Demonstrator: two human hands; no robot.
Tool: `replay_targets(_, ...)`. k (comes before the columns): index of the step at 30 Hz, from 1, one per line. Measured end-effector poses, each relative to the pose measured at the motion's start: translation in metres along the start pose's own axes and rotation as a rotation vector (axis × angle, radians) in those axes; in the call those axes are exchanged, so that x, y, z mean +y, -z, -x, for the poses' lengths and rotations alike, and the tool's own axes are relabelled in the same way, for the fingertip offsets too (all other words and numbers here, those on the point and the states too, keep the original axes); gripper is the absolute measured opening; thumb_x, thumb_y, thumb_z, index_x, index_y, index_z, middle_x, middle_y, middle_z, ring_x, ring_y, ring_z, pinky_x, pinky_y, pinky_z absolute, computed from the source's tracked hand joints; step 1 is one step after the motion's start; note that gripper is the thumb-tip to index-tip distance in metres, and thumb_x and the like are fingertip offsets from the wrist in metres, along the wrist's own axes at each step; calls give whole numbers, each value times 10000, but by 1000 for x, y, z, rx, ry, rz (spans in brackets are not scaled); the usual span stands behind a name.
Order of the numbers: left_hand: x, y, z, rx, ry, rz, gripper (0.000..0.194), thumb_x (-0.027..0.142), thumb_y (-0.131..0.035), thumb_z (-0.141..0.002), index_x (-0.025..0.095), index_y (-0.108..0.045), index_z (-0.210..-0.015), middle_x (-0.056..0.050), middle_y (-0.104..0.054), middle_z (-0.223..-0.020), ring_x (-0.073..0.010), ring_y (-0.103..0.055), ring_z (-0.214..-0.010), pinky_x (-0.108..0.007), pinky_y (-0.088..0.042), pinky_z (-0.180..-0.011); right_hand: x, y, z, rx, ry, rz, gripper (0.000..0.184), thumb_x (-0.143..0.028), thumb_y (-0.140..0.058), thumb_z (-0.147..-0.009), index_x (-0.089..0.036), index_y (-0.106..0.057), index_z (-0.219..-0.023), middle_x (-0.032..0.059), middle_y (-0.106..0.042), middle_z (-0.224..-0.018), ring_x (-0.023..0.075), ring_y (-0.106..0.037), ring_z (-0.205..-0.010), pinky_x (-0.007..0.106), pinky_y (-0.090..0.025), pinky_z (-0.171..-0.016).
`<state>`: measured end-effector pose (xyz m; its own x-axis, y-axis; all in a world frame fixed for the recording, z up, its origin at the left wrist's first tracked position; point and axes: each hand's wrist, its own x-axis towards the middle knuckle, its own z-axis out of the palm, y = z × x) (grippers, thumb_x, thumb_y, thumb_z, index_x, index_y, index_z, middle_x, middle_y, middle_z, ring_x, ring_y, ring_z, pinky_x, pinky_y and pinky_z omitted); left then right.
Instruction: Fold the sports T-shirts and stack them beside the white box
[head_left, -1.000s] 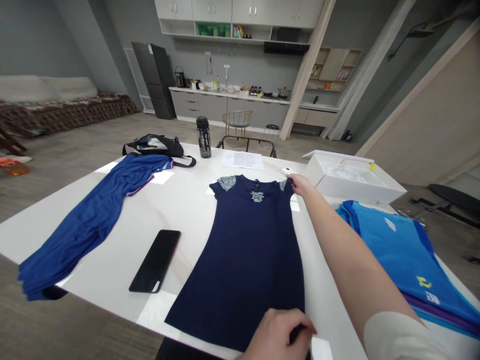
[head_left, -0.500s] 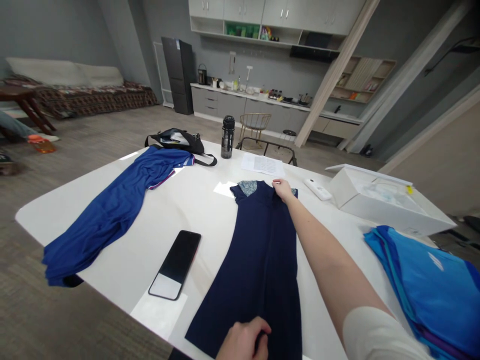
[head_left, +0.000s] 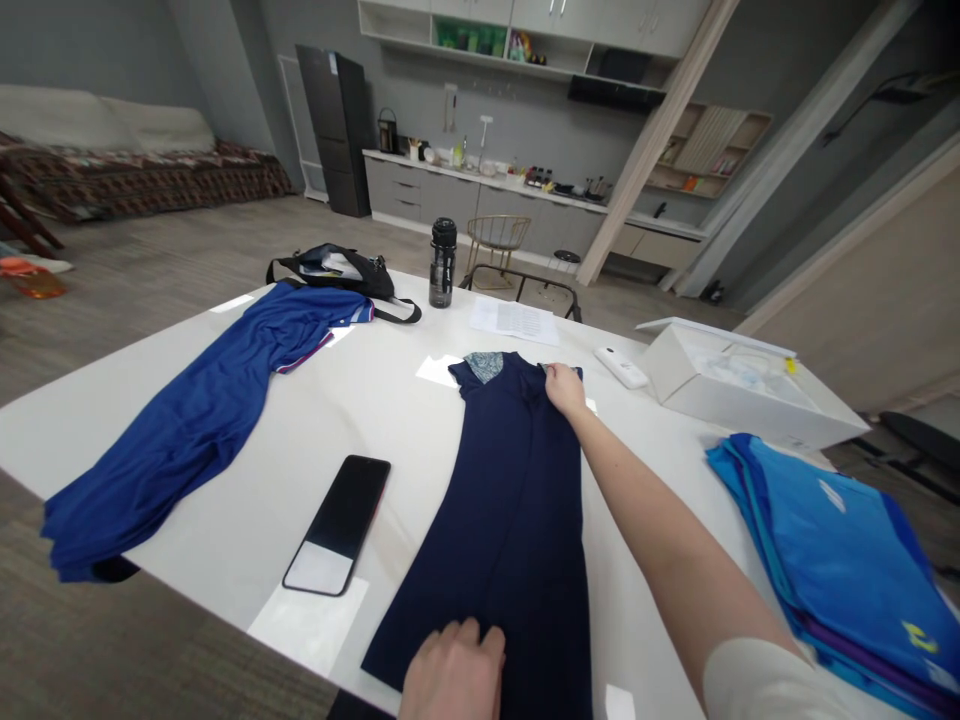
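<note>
A navy short-sleeved shirt (head_left: 510, 470) with patterned grey-blue shoulder panels lies lengthwise on the white table, one side folded inward. Up at its right shoulder, near the collar, my right hand (head_left: 564, 388) pinches the cloth. At the shirt's lower part my left hand (head_left: 454, 672) is closed on the fabric with its fingers curled down; its thumb is hidden. Left of the shirt lies a black smartphone (head_left: 341, 520), with a bright reflection on its lower end.
A blue shirt (head_left: 195, 410) hangs over the table's left edge beside a black bag (head_left: 337, 268). A dark bottle (head_left: 442, 265) and paper sheets (head_left: 514, 321) are at the back. Rightward are a white device (head_left: 621, 368), a white box (head_left: 742, 395) and folded bright-blue clothes (head_left: 832, 550).
My right hand has shifted toward the right shoulder, and the fold near the collar lies flatter. My left hand has turned over from a loose pinch to curled fingers on the cloth. The view shifted slightly.
</note>
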<state>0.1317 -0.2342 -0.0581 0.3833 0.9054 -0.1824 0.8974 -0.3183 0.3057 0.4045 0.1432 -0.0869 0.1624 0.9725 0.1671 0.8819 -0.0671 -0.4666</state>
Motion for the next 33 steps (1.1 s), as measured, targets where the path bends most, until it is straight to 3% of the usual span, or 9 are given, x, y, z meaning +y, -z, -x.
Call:
replay_targets(3,3,-12,-10,339,-216,-45,368,148,-522,-944,215,-681,-1269,-118,-719,-1185,-275,-703,-1047,-411,-580,-879,2,-12,14,-94,8,32,445,-420,-433,-1038,-169,-621,-1355,160,-539,-1491,307,-439,-1417,531,-221,-1201)
replay_targets(5,7,-21,-19,418,-357,-33,479,245,-549,-973,185,-545,-1448,-124,-596,-1442,-283,-588,-1293,-451,-509,-1062,3,-18,20,-155,10,97,562,-498,-394,-1045,-181,-498,-1496,147,-360,-1629,320,-283,-1515,576,-119,-1222)
replay_targets(8,11,-33,-27,331,-467,3,631,455,-558,-983,206,-422,-1546,-91,-417,-1608,-281,-408,-1469,-499,-392,-1187,3,-23,23,-205,9,183,660,-582,-306,-1045,-212,-372,-1587,118,-229,-1686,314,-167,-1557,584,-54,-1230)
replay_targets(12,13,-35,-26,202,-454,32,766,592,-562,-947,222,-355,-1585,-106,-342,-1641,-309,-336,-1509,-563,-347,-1204,2,-21,26,-208,28,199,663,-587,-284,-1045,-222,-358,-1594,111,-226,-1688,314,-166,-1557,593,-67,-1226)
replay_targets(17,12,-25,-18,291,-490,48,609,472,-557,-982,229,-445,-1529,-83,-436,-1597,-284,-422,-1457,-517,-375,-1191,-10,-14,43,46,100,171,561,-491,-336,-1051,-173,-492,-1486,147,-378,-1617,295,-256,-1510,569,-61,-1227)
replay_targets(21,-7,-17,-8,469,-272,72,408,186,-482,-991,216,-586,-1384,-87,-593,-1447,-256,-593,-1260,-444,-505,-1045,-42,-14,56,185,174,118,416,-404,-415,-1026,-167,-610,-1306,159,-556,-1431,298,-430,-1359,493,-231,-1184)
replay_targets(26,-44,-8,4,556,-5,-12,411,115,-457,-984,191,-579,-1369,-108,-624,-1345,-250,-620,-1156,-423,-532,-952,-109,-40,52,-46,262,-6,456,-512,-485,-991,-196,-617,-1293,136,-577,-1351,283,-515,-1248,391,-410,-1066)
replay_targets(30,-57,-4,13,524,151,-113,410,105,-492,-971,180,-578,-1365,-114,-630,-1295,-262,-624,-1081,-416,-519,-885,-153,-68,48,-181,114,60,648,-651,-548,-921,-199,-563,-1386,180,-488,-1433,364,-442,-1325,523,-404,-1065)
replay_targets(33,-58,-2,19,460,245,-158,350,160,-547,-967,151,-604,-1311,-118,-655,-1162,-259,-641,-953,-398,-515,-798,-170,-81,49,-146,20,152,650,-647,-551,-922,-174,-577,-1367,216,-470,-1434,410,-396,-1345,625,-364,-1059)
